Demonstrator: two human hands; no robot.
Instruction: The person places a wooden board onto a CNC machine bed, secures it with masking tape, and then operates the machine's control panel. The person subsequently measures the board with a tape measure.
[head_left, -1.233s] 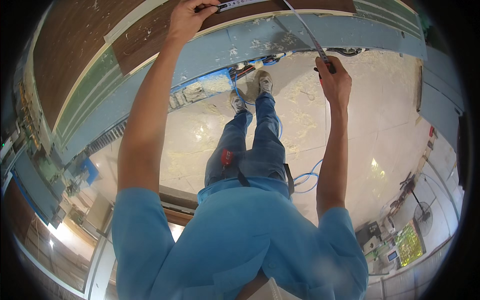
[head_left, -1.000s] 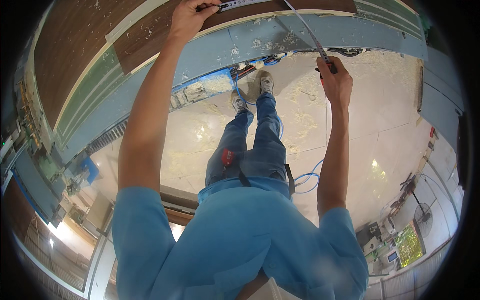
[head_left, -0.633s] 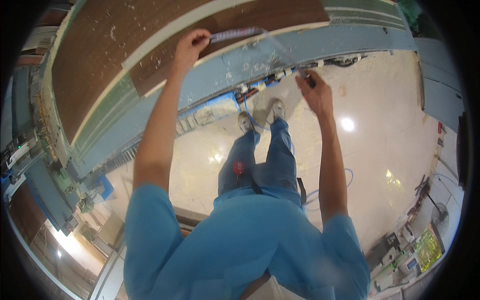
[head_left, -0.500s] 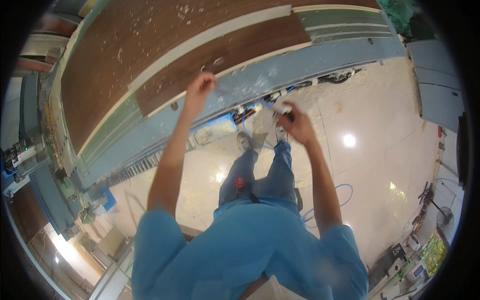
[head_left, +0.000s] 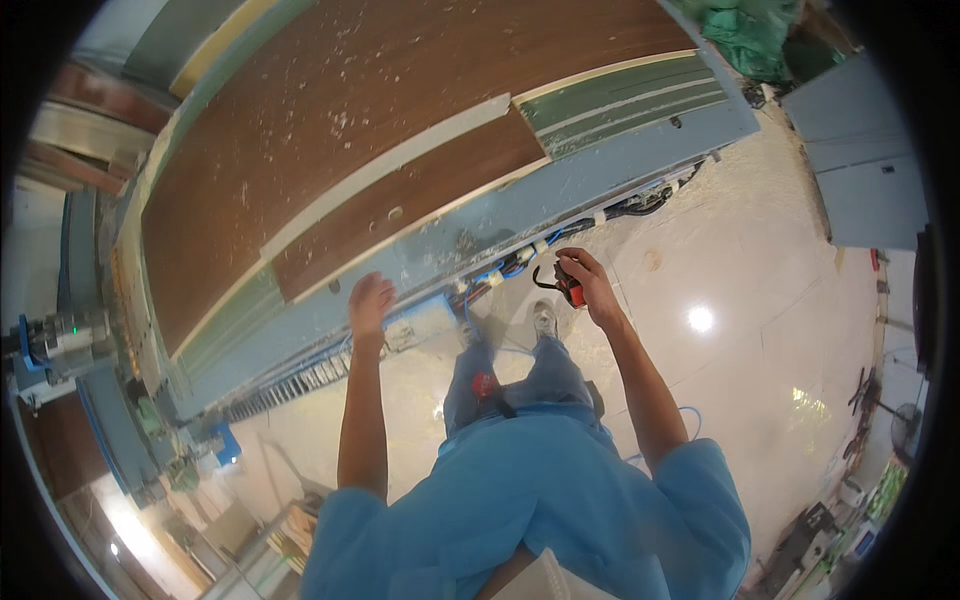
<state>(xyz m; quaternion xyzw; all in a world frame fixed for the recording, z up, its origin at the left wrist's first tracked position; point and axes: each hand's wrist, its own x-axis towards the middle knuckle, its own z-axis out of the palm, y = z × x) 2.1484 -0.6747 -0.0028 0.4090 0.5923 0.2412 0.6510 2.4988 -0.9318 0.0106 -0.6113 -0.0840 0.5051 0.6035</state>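
My right hand (head_left: pixel 588 283), over the floor just off the bed's front edge, is closed around a small red-and-black tool (head_left: pixel 571 290). A curved black strap or hook sticks out from it to the left; its exact kind I cannot make out. My left hand (head_left: pixel 371 301) hovers by the front edge of the grey-blue machine bed (head_left: pixel 420 252), fingers loosely apart and nothing seen in them. Beyond it lie a large brown board (head_left: pixel 330 130) and a narrower brown strip (head_left: pixel 420 195), with a pale band (head_left: pixel 390 175) between them. White chips and dust dot the board.
Cables and blue hoses (head_left: pixel 560 235) run under the bed's front edge. A grey cabinet (head_left: pixel 865 160) stands at the right, with green plastic sheeting (head_left: pixel 750 40) behind. Machine parts (head_left: pixel 75 340) are at the left. The pale floor (head_left: pixel 720 370) is dusty near the bed.
My left hand has drawn back from the strip toward the bed's edge, its fingers loosening. My right hand has turned, bringing the red-and-black tool into sight. The whole view has shifted.
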